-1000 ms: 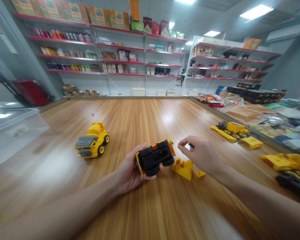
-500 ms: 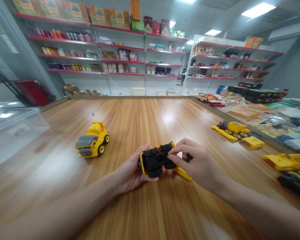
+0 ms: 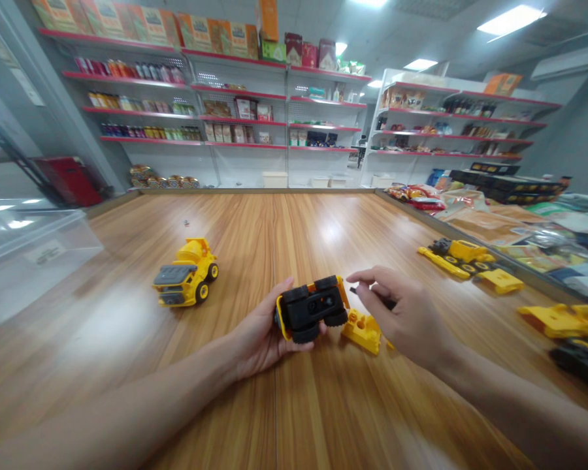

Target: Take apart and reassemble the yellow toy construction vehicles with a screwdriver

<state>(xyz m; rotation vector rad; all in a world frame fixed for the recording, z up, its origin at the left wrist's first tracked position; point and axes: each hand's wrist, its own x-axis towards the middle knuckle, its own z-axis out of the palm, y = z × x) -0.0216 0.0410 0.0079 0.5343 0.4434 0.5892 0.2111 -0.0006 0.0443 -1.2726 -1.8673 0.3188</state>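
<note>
My left hand (image 3: 259, 336) grips a black and yellow toy truck chassis (image 3: 311, 308), turned on its side with the wheels facing me, just above the wooden table (image 3: 294, 405). My right hand (image 3: 404, 316) hovers just right of the chassis, its fingers pinched on a small dark part (image 3: 354, 290) near the chassis's top right corner. A loose yellow toy body piece (image 3: 362, 330) lies on the table between the chassis and my right hand.
A whole yellow toy dump truck (image 3: 186, 274) stands to the left. More yellow toy parts (image 3: 463, 256) lie at the right edge, with others (image 3: 563, 323) nearer me. A clear plastic box (image 3: 24, 254) sits at far left. Store shelves (image 3: 255, 111) line the back.
My right hand had moved onto the chassis and has now drawn back slightly to the right, uncovering the yellow body piece on the table. The left hand kept its hold.
</note>
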